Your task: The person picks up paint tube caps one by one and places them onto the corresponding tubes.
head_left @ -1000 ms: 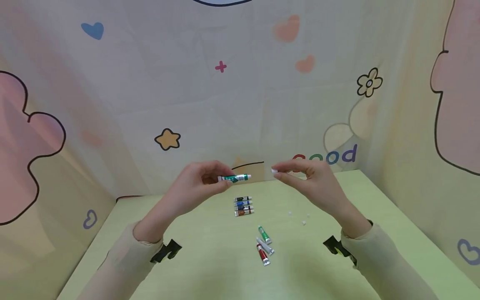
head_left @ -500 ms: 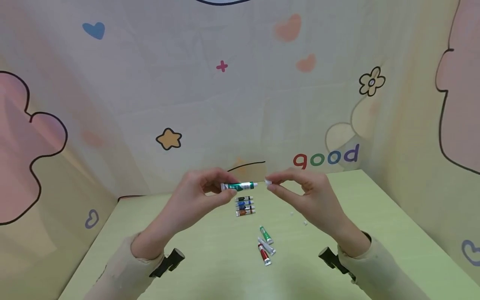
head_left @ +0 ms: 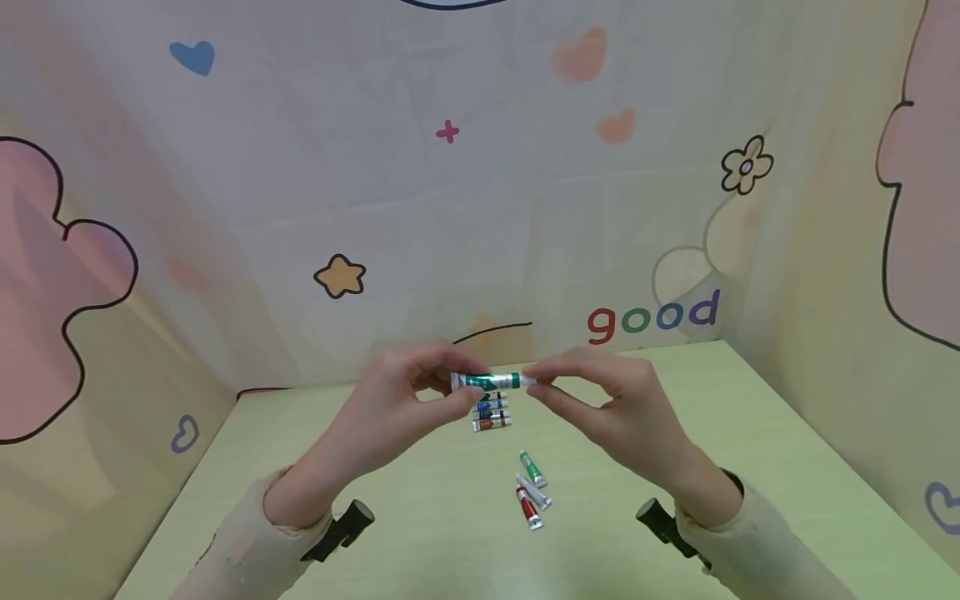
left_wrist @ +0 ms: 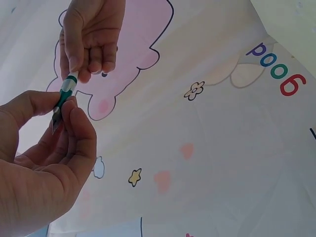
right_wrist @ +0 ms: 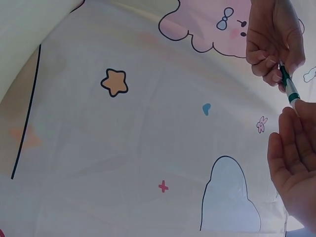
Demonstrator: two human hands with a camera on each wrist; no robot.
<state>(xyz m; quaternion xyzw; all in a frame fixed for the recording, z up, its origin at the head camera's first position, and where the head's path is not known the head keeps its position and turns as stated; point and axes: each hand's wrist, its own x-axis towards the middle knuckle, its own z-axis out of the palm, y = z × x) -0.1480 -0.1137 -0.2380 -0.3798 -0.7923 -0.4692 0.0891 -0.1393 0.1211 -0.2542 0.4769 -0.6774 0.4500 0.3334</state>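
Note:
A green paint tube (head_left: 501,381) is held level above the table, its crimped end toward the left. My left hand (head_left: 393,404) pinches its body between thumb and fingers. At the tube's nozzle end, my right hand (head_left: 622,408) pinches a small white cap (head_left: 528,381) between thumb and forefinger, mostly covered by the fingertips. In the left wrist view the tube (left_wrist: 68,88) spans the gap between both hands. The right wrist view shows the same tube (right_wrist: 289,85) running down to the right fingertips.
Behind the held tube, several paint tubes (head_left: 491,415) lie stacked in a row on the pale green table (head_left: 375,517). Nearer me lie a light green tube (head_left: 533,469), a silvery tube (head_left: 534,492) and a red tube (head_left: 528,508). A printed cloth (head_left: 390,208) hangs around the table.
My right hand has moved left and down with the white cap, closing the gap to the nozzle. My left hand has lowered and shifted slightly right with the tube. Small caps on the table are now hidden.

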